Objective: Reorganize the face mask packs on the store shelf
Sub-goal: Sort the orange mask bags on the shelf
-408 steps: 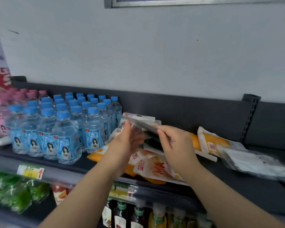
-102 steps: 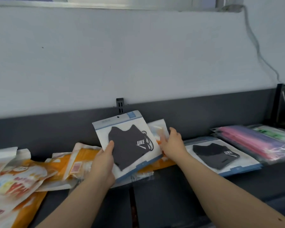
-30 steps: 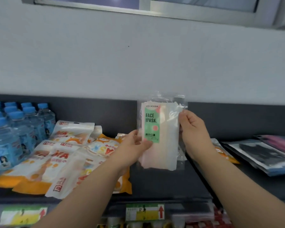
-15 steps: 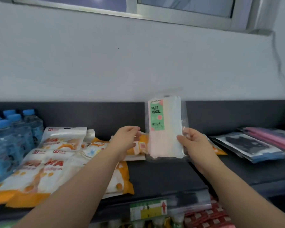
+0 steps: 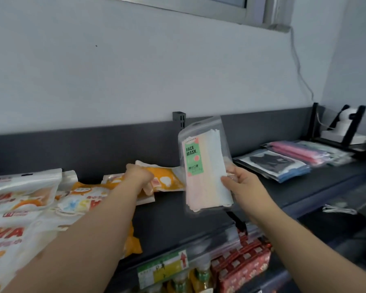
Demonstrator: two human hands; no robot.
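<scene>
My right hand grips a clear pack of pastel masks with a green "FACE MASK" label, held upright above the dark shelf. My left hand reaches to the back of the shelf and grips an orange and white mask pack. More orange and white packs lie spread at the left. To the right lie a stack of black-mask packs and pink and green packs.
The shelf's dark back panel runs under a pale wall. A small white camera sits at the far right. Below the shelf edge are a price tag, bottles and red packets. A white cable lies at right.
My left hand let go of the clear face mask pack and reached back to the orange pack. My right hand keeps the clear pack upright; the view has swung right.
</scene>
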